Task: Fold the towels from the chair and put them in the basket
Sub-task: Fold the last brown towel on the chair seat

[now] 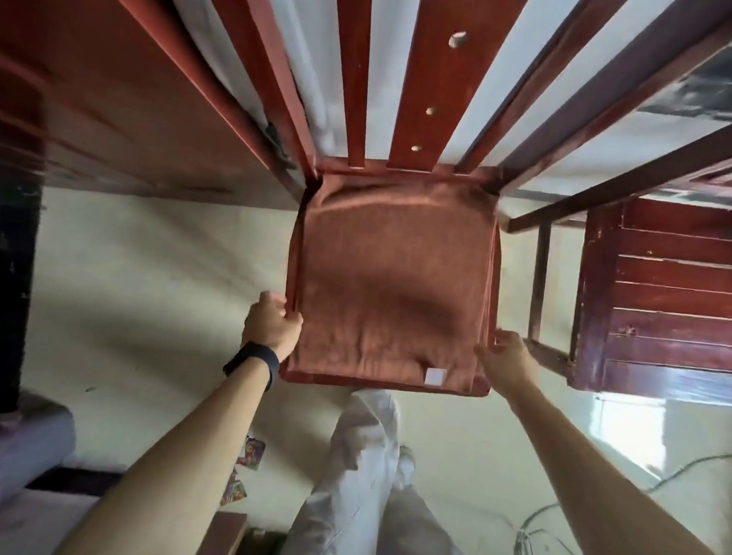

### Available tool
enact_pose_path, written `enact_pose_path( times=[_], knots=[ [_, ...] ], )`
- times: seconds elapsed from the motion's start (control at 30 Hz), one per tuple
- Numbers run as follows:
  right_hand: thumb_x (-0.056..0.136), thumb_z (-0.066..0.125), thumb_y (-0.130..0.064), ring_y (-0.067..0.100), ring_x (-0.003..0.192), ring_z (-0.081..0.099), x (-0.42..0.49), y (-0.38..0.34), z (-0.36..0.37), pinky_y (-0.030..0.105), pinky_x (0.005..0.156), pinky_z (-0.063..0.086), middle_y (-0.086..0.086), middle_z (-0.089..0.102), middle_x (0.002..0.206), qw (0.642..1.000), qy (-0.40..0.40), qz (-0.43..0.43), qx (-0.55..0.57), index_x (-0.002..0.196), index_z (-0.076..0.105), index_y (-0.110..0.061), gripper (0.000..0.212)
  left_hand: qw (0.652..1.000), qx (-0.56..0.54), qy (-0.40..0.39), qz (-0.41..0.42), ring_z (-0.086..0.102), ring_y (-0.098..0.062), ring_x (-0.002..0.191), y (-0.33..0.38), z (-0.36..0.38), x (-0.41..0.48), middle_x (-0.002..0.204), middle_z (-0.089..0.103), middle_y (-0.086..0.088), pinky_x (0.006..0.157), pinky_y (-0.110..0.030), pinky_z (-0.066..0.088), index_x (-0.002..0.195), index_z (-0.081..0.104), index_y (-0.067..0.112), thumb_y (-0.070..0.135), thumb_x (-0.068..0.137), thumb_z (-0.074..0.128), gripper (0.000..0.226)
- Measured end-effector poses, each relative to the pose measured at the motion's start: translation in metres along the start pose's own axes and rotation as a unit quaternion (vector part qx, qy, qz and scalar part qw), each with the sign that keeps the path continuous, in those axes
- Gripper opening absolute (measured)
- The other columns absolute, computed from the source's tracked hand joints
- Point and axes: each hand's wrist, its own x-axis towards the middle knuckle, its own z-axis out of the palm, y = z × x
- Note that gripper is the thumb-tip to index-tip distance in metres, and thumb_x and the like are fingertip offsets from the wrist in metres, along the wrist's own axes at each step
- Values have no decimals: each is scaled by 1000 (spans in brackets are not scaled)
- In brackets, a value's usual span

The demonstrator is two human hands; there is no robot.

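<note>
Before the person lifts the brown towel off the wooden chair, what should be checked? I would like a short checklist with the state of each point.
1. Left hand grips the left edge of the rust-brown terry towel: ok.
2. Right hand has a firm hold on the right edge: cannot tell; its fingers touch it.
3. Towel lies spread on the red-brown wooden chair seat: ok.
4. Small white label shows at the towel's front: ok.
5. Basket in view: not ok.
</note>
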Motion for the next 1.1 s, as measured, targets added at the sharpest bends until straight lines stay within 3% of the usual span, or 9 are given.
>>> enact_pose_path(
  times=[0.17, 0.33, 0.6, 0.67, 0.73, 0.83, 0.9, 1.03, 1.1],
  knots=[
    [88, 64, -46, 40, 100, 64, -11, 64, 45, 37, 77, 48, 14, 70, 105, 998, -2, 29, -47, 115, 62, -6, 48, 999, 15, -25, -43, 64, -33, 104, -73, 55, -35, 112, 67, -13, 86, -37, 52, 113, 55, 12, 38, 87, 63, 37],
    [89, 62, -34, 41, 99, 64, 14, 77, 69, 36, 74, 45, 16, 66, 98, 998, 43, 22, -43, 110, 60, -4, 37, 998, -20, 31, -47, 65, -34, 102, -84, 75, -33, 108, 69, -13, 85, -40, 52, 103, 52, 13, 34, 89, 62, 28],
    [90, 54, -25, 37, 92, 63, 18, 89, 84, 32, 73, 45, 16, 69, 98, 997, 52, 47, -26, 106, 66, -6, 28, 996, -34, 29, -73, 67, -32, 97, -89, 74, -33, 100, 74, -9, 82, -28, 50, 89, 75, 17, 32, 89, 64, 18],
    [86, 52, -24, 33, 83, 67, 9, 88, 75, 38, 76, 57, 12, 69, 92, 997, 34, 57, 31, 108, 67, -8, 31, 992, -96, 25, -79, 71, -29, 86, -88, 66, -41, 97, 74, -7, 82, -31, 54, 79, 67, 20, 29, 87, 67, 12],
    [87, 52, -19, 26, 82, 67, 2, 82, 57, 43, 77, 62, 9, 67, 93, 991, -6, 65, 119, 112, 66, -12, 29, 974, -198, 17, -107, 69, -21, 67, -84, 53, -48, 93, 72, -5, 64, -28, 52, 81, 59, 21, 22, 86, 71, 13],
    [94, 50, -10, 20, 75, 65, -5, 55, 18, 42, 76, 61, 12, 66, 96, 965, -56, 62, 248, 102, 62, -10, 15, 931, -297, -109, -180, 57, -11, 68, -67, 19, -58, 87, 67, 2, 61, -24, 43, 85, 64, 17, 19, 86, 73, 10],
    [99, 50, -11, 17, 72, 66, -10, 33, -11, 39, 76, 60, 11, 67, 97, 949, -66, 17, 306, 98, 61, -11, 11, 916, -330, -164, -161, 54, -9, 72, -53, -7, -60, 88, 68, 5, 67, -23, 43, 90, 69, 20, 23, 86, 73, 7],
    [101, 55, -22, 9, 70, 68, -28, 9, -47, 34, 71, 61, 0, 69, 85, 927, -16, -129, 353, 105, 63, -10, 15, 867, -486, -101, -34, 52, -5, 59, -35, -36, -58, 87, 68, 4, 62, -19, 45, 97, 71, 20, 19, 87, 72, 10],
    [97, 60, -29, 15, 74, 68, -25, 16, -37, 42, 72, 61, 1, 71, 84, 937, 22, -134, 323, 107, 65, -11, 21, 890, -452, -65, -11, 52, -5, 53, -35, -28, -55, 84, 69, 0, 55, -19, 43, 98, 71, 18, 16, 86, 73, 12]
  ],
)
